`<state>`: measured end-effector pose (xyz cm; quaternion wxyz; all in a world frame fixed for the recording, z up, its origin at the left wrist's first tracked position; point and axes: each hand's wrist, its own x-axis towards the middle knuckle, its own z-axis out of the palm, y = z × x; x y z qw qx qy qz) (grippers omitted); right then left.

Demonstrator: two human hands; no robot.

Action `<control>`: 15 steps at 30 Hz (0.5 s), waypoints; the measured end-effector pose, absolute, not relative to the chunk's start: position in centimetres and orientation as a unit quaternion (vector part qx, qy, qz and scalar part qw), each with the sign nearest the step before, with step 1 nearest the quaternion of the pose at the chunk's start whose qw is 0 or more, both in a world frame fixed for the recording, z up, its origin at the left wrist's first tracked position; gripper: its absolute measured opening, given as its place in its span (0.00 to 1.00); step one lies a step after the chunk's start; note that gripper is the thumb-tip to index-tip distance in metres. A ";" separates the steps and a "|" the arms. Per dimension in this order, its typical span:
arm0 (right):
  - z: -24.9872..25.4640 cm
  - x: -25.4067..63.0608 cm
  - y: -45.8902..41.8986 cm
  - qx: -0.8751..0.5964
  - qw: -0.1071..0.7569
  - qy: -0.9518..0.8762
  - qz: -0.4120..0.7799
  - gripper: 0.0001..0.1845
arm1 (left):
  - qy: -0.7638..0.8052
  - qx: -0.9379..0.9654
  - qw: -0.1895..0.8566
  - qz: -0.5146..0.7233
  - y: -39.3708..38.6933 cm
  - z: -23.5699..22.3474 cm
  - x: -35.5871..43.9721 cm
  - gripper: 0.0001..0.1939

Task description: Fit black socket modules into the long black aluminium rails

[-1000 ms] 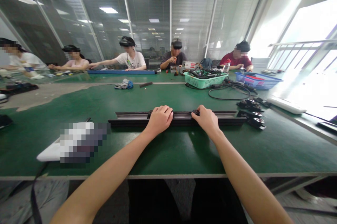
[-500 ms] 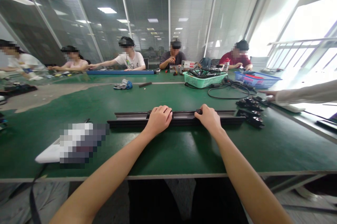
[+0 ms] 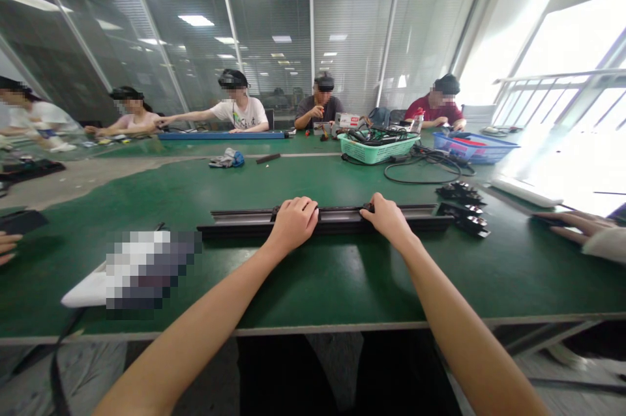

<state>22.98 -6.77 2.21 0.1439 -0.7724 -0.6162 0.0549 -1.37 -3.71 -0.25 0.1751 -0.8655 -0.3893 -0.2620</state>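
Note:
A long dark metal rail (image 3: 239, 231) with a paler grey channel lies lengthwise across the green table before me. Over its middle, my left hand (image 3: 295, 223) is closed, fingers together and curled down on a small black piece (image 3: 275, 211); the palm hides most of it. Further right along the channel, thumb and fingers of my right hand (image 3: 387, 219) pinch another small black piece (image 3: 368, 207). Just past the rail's right end sit several black parts with shiny faces (image 3: 464, 210).
A pixelated white and dark item (image 3: 83, 289) lies front left. Behind are grey-blue gloves (image 3: 227, 158), a green basket (image 3: 376, 150) of cables, a blue basket (image 3: 476, 148) and a loose black cable (image 3: 425, 181). Another person's hand (image 3: 581, 223) rests at right; co-workers sit opposite.
My hands and the rail hold nearly the same place. The co-worker's arm at right has drawn back toward the near side. Another person's hand with a dark item has appeared at the left edge.

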 end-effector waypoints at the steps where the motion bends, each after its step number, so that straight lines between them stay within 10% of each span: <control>1: 2.2 23.2 -6.6 -0.764 0.141 -0.627 0.054 0.17 | -0.389 -0.866 0.176 -0.262 -3.7 -0.2 -1.4 0.16; 15: 1.3 23.7 -7.5 -0.756 0.165 -0.632 0.027 0.16 | -0.387 -0.866 0.165 -0.270 -3.7 -0.3 -1.4 0.16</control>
